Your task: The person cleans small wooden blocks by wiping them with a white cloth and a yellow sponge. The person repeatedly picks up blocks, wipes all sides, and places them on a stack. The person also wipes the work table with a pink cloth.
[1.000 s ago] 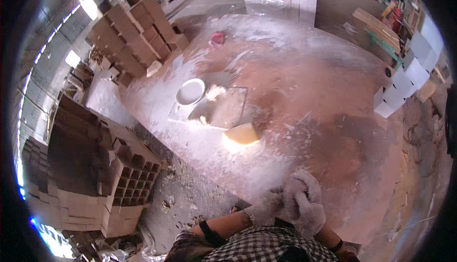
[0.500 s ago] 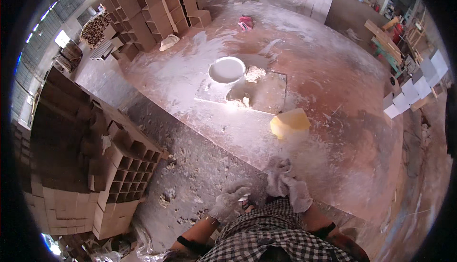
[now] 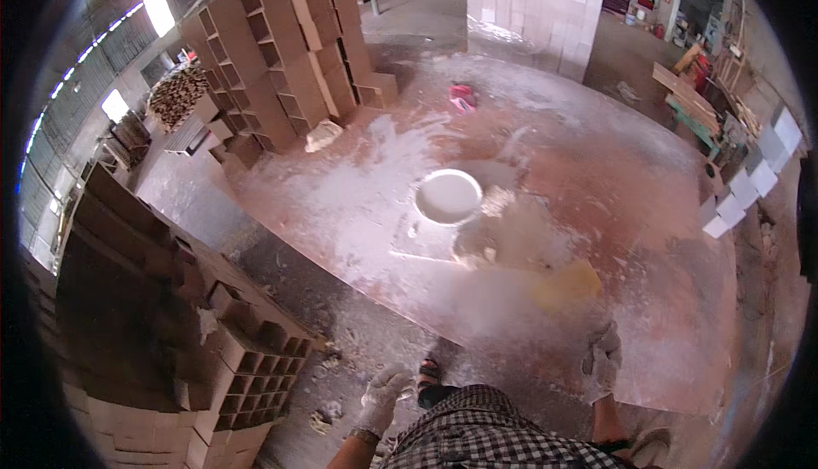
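My left hand (image 3: 383, 397), in a pale dusty work glove, hangs at the left of my body with its fingers loosely bent and nothing seen in it. On the right, my gloved right hand (image 3: 603, 358) is held low over the board, fingers apart and holding nothing visible. Beyond it lies a yellow block-like thing (image 3: 579, 284), half veiled by a white dust cloud (image 3: 511, 290). A round white basin (image 3: 449, 198) of pale material stands farther off. Crumpled pale lumps (image 3: 497, 202) lie beside the basin, partly blurred by dust.
Powder covers the large reddish board (image 3: 656, 316) in front of me. Stacked cardboard boxes (image 3: 290, 60) stand at the far left, and a box with many compartments (image 3: 264, 375) is near my left. A pink-red cloth bundle (image 3: 463, 97) and a wrapped white stack (image 3: 532, 17) are farther back.
My hands, close together before, have moved apart: the left leftward, the right rightward. A dust cloud has spread over the board and yellow block. The view has tilted up and shifted.
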`<state>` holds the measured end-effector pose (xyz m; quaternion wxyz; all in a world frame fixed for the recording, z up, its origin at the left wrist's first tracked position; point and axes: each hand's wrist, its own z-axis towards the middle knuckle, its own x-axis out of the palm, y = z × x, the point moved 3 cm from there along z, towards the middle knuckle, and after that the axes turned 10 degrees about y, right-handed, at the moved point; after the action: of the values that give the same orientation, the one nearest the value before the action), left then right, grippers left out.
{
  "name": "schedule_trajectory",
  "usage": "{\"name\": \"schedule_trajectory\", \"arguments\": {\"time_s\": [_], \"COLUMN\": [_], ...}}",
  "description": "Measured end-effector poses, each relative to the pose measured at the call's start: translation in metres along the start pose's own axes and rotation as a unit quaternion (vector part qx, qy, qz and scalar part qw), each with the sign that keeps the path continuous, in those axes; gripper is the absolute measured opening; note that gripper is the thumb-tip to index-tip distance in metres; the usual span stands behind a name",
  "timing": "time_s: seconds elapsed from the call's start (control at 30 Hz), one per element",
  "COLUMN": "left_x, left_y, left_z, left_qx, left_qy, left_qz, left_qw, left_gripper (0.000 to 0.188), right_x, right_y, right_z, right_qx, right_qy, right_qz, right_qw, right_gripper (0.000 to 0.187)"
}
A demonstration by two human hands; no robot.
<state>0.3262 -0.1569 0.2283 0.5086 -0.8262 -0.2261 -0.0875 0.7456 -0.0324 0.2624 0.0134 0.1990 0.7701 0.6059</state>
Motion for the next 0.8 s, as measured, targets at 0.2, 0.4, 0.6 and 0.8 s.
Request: {"name": "schedule_trajectory", "arguments": {"time_s": [0.2, 0.4, 0.6, 0.8], "left_x": [-0.045, -0.100, -0.233, -0.053], "left_y": [-0.075, -0.118, -0.202, -0.420], "left_z": [0.019, 0.071, 0.240, 0.401], "left_qx": [-0.034, 0.017, 0.238, 0.285], "left_qy": [-0.020, 0.019, 0.151, 0.079], "left_qz": [0.020, -0.046, 0.300, 0.822], "left_qw": [0.999, 0.999, 0.912, 0.487], "left_gripper": [0.032, 0.031, 0.048, 0.060], "right_x": [0.028, 0.004, -0.032, 0.051], "right_y": [-0.029, -0.015, 0.038, 0.029], "right_z": [0.018, 0.042, 0.073, 0.016], "right_qx": [-0.086, -0.045, -0.165, -0.075], "right_qy": [-0.115, -0.257, -0.352, -0.260], "right_qz": [-0.079, -0.100, -0.272, -0.253], "right_qw": [0.987, 0.960, 0.880, 0.929], "right_gripper": [0.011, 0.020, 0.057, 0.066]}}
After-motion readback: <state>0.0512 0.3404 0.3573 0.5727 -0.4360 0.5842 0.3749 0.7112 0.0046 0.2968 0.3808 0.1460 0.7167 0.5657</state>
